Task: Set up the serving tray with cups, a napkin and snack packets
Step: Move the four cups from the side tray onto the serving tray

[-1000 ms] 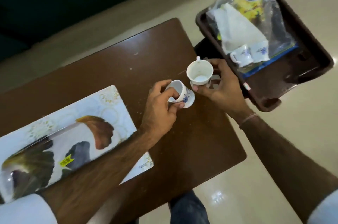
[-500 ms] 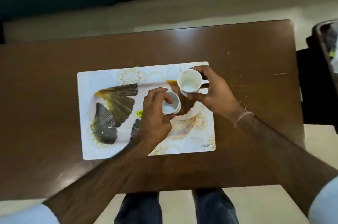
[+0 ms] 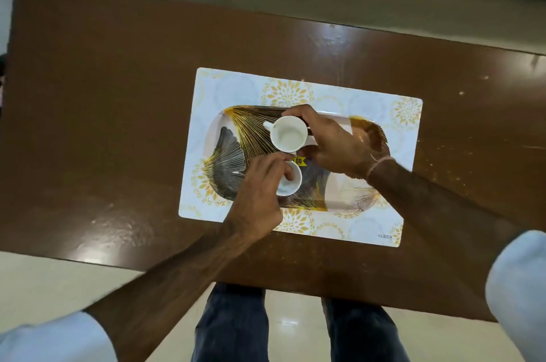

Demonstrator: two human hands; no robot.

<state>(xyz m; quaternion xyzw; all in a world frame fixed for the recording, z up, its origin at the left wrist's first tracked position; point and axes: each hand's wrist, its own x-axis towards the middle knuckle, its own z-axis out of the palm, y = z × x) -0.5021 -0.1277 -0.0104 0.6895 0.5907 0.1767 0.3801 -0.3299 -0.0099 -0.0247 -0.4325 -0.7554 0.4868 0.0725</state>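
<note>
Over the middle of the white, gold-patterned rectangular serving tray (image 3: 369, 231) on the brown tabletop (image 3: 103, 125), the right hand (image 3: 334, 143) clamps one small white ceramic cup (image 3: 288, 134) and the left hand (image 3: 260, 193) another (image 3: 291, 183); the cups are close and could knock together when set down.

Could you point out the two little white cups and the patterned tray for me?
Upper cup (image 3: 288, 133): head view, inside of its bowl, held by the right hand.
Lower cup (image 3: 291, 181): head view, visible rim and inside, held by the left hand.
Tray (image 3: 230, 92): head view, bare upper-left border.
</note>
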